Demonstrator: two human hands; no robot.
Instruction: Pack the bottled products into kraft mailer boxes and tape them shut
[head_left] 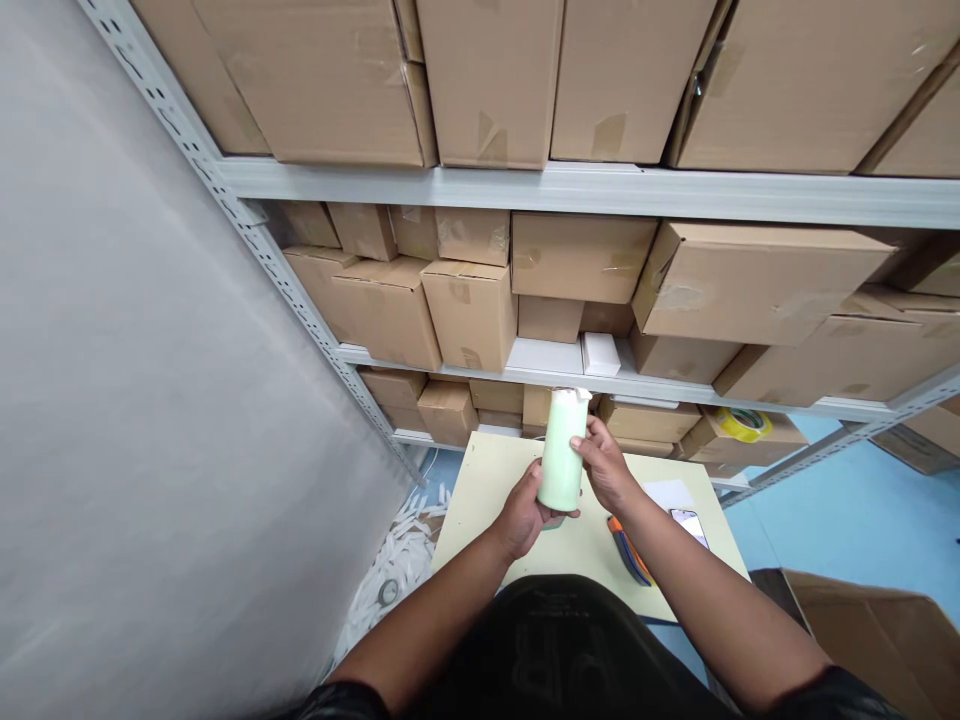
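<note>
A pale green cylindrical container (562, 460) with a whitish top is held up over the cream table (487, 465), slightly tilted. My left hand (523, 512) is closed round its lower left side, with fingers under the base. From the right, my right hand (604, 466) grips the upper part, thumb across the front and the other fingers partly hidden behind. Just below the left hand, a small green patch (553, 523) shows; I cannot make out what it belongs to. On the table near my right forearm lies an orange and dark blue tool (628, 552), partly covered.
Metal shelves (525, 187) packed with cardboard boxes (472, 310) stand ahead. A phone (688, 524) and white paper (667, 493) lie on the table's right. Yellow tape (742, 424) rests on a box. White scraps (394, 570) cover the floor left; an open carton (877, 640) stands right.
</note>
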